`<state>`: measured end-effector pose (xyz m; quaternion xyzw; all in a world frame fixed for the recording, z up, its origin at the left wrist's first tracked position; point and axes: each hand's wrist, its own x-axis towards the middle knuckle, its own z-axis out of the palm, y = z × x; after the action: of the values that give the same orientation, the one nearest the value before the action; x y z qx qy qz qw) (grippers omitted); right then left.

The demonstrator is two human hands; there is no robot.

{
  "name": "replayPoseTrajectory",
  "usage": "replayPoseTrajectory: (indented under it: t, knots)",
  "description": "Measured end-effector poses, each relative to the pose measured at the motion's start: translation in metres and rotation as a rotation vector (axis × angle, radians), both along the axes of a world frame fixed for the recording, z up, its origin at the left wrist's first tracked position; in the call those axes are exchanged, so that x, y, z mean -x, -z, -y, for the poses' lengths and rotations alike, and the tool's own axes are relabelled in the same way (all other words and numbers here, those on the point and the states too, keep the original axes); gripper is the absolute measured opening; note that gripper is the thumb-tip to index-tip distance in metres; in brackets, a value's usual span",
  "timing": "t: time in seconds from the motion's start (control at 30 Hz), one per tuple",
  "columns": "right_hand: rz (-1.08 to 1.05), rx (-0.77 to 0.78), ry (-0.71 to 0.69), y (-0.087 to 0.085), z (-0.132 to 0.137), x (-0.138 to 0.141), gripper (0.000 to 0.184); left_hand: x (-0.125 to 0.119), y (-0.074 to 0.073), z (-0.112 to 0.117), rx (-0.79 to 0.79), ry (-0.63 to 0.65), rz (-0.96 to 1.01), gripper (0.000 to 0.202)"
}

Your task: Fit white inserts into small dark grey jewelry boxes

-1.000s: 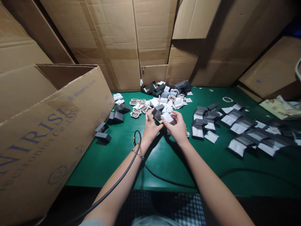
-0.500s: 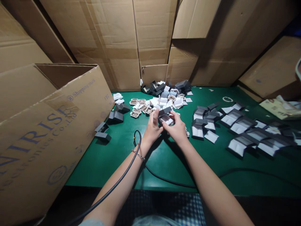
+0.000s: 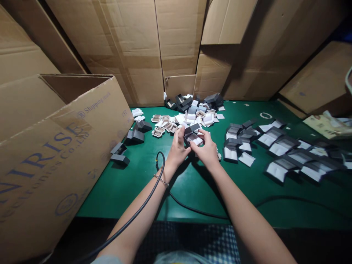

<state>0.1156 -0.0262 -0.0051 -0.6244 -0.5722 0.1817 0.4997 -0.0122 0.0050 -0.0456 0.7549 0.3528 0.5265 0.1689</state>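
The dark box (image 3: 194, 128) is between the hands above the surface (image 3: 192, 198), lid up, white insert (image 3: 195, 139) showing inside. The left hand (image 3: 178, 149) is curled closed around its left side; the right hand (image 3: 206, 149) grips its right end, thumb at the near edge, though whether on box or insert I cannot tell. Working the insert well likely needs a steady left grip, light thumb pressure and an unbent lid, clear of the pile (image 3: 189, 118) just beyond and the cable (image 3: 164, 163) nearer the body.
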Motion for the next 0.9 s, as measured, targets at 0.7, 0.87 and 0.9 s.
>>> replayPoseTrajectory:
  t: [0.7,0.87,0.9]
  knots:
    - [0.01,0.036,-0.038,0.0011,0.0012,-0.0003,0.048,0.0002,-0.0019,-0.0008,-0.109,0.005,-0.106,0.097]
    - [0.013,0.036,-0.059,0.0058,-0.0001,-0.0012,0.048,0.0004,-0.0038,-0.0002,-0.128,0.012,-0.115,0.101]
    - [0.012,0.032,-0.061,0.0064,-0.0002,-0.0012,0.048,0.0002,-0.0045,0.0001,-0.137,0.013,-0.11,0.101]
